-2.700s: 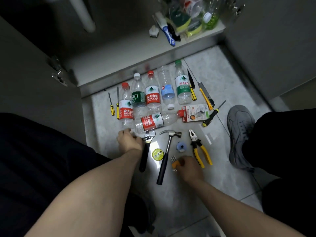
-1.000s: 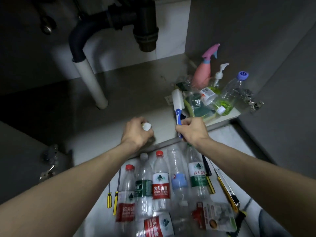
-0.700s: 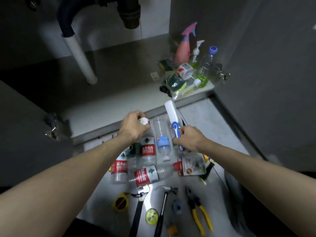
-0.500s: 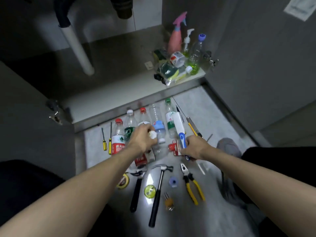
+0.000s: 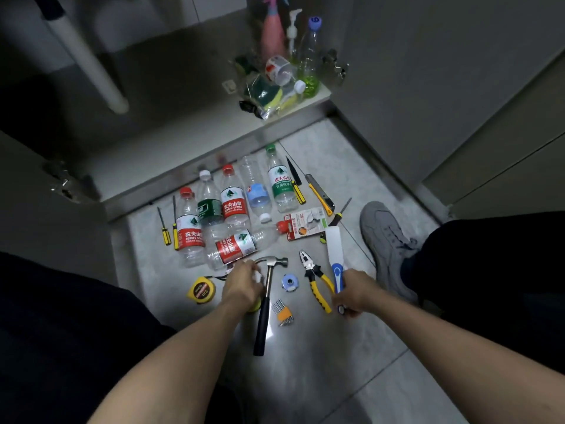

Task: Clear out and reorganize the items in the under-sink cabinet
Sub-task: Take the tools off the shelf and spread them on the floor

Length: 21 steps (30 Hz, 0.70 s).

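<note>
Two small yellow-handled screwdrivers [image 5: 166, 229] lie at far left on the tile floor [image 5: 351, 347], beside a row of plastic water bottles [image 5: 234, 200]; all look empty or nearly so, most capped, red, white and green, and the blue-labelled one lies neck toward the viewer. One more bottle [image 5: 241, 246] lies crosswise below the row, red cap to the right. A yellow tape measure [image 5: 201, 290] sits just left of the left hand [image 5: 243, 286], which is curled, knuckles up, beside the hammer [image 5: 266, 301] head; whether it holds anything I cannot tell. Right of the hammer: a blue round part [image 5: 289, 282], hex keys [image 5: 282, 312], yellow-handled pliers [image 5: 316, 278]. The right hand [image 5: 354, 293] grips the blue handle of a white-headed brush [image 5: 334, 255], head pointing away, low over the floor. A grey shoe [image 5: 385, 243] stands right of it. In the open cabinet [image 5: 183, 123], back right corner: pink spray bottle [image 5: 272, 32], pump dispenser, clear bottle with green liquid [image 5: 308, 65], bagged sponges [image 5: 269, 96].
</note>
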{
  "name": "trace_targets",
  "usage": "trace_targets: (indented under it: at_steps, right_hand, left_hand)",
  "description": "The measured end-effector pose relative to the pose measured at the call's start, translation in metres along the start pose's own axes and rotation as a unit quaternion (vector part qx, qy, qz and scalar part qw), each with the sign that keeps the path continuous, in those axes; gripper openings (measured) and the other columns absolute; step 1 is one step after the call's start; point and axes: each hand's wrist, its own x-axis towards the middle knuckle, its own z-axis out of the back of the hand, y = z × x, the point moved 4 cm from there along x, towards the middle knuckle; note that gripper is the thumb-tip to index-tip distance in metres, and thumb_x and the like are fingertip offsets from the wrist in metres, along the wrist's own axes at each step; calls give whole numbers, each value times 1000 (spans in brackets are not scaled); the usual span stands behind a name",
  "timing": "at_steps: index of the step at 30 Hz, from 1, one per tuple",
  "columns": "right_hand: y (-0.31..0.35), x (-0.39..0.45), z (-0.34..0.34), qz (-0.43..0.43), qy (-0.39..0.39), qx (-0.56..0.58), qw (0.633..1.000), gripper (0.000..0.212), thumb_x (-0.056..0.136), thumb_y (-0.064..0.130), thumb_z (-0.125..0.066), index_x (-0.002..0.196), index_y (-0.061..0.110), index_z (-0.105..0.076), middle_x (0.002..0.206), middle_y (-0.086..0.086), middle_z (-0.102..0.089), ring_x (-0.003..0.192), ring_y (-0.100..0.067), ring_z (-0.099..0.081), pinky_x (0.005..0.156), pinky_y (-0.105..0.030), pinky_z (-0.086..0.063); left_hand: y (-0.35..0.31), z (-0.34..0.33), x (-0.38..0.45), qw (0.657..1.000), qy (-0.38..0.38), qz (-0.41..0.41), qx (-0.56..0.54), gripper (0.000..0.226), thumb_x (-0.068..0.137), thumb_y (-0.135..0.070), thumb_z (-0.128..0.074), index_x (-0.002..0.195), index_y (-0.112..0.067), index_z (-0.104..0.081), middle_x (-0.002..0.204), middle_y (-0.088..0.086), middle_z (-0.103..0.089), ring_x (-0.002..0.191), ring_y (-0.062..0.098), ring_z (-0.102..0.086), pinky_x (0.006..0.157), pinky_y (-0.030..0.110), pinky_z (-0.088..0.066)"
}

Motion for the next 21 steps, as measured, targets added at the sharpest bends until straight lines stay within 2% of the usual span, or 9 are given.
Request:
trace_targets:
  at_steps: [2,3,6,9,11,13,16,18,21]
  right_hand:
    - [-4,2,-6,0,2,-21,1000,20,79,17,-72,88,12,-55,92,-13,-71,81,-30,-72,75,-40,-62]
    - [-5,4,-8,3,2,-38,999,18,80,18,-70,89,14,-55,92,-11,-71,81,-28,-71,73,-37,-60]
    - [-4,11,-10,14,-14,-83,996,16,83,22,-67,86,18,-52,91,-4,-62,80,-24,-60,55,-27,-41]
    - [-5,18,-13,24,-41,-77,996,22,86,33,-60,75,23,-44,87,-2,-56,78,-24,-54,49,-27,-28]
    - [-9,25,-12,23,-67,-87,994,19,88,33,-55,79,21,-45,90,-4,-58,82,-27,-57,54,-28,-33]
    - [-13,37,-6,31,-104,-126,986,6,90,24,-51,94,19,-51,103,-8,-64,93,-31,-63,63,-30,-39]
    - [-14,52,2,56,-133,-199,969,22,93,17,-49,115,17,-52,115,-7,-62,102,-30,-63,68,-32,-38]
    - [-11,59,1,62,-136,-236,960,25,94,15,-49,119,16,-50,118,-7,-60,104,-29,-63,70,-33,-37]
    - [-10,64,-7,61,-122,-253,958,28,93,12,-53,120,15,-49,121,-8,-58,107,-29,-62,75,-34,-42]
  left_hand:
    - [9,-7,2,1000,-14,22,-8,22,86,-20,-71,106,-21,-64,117,4,-59,98,23,-60,85,32,-50]
    - [12,-9,4,999,-17,28,-10,25,85,-19,-71,109,-19,-64,120,4,-58,100,24,-60,86,31,-48]
    - [20,-14,10,999,-13,45,-12,37,81,-20,-74,117,-18,-63,124,4,-58,103,24,-61,87,30,-47]
    - [24,-17,12,998,-16,54,-24,43,81,-22,-76,121,-18,-61,126,3,-57,102,22,-61,89,31,-49]
    - [26,-20,9,998,-17,50,-28,46,82,-25,-76,125,-20,-59,129,1,-55,106,21,-60,92,34,-51]
    - [27,-20,4,999,-16,42,-15,48,83,-29,-76,127,-22,-57,129,0,-54,111,21,-58,92,37,-51]
    - [23,-14,-4,999,-16,35,8,45,83,-32,-76,123,-24,-58,124,-1,-54,111,22,-56,89,37,-49]
    - [18,-8,-6,999,-11,32,11,44,83,-33,-76,123,-25,-59,125,-3,-53,113,21,-56,89,36,-50]
    - [10,2,-1,1000,-13,22,-5,33,85,-24,-70,117,-24,-63,123,-3,-57,109,19,-58,89,36,-52]
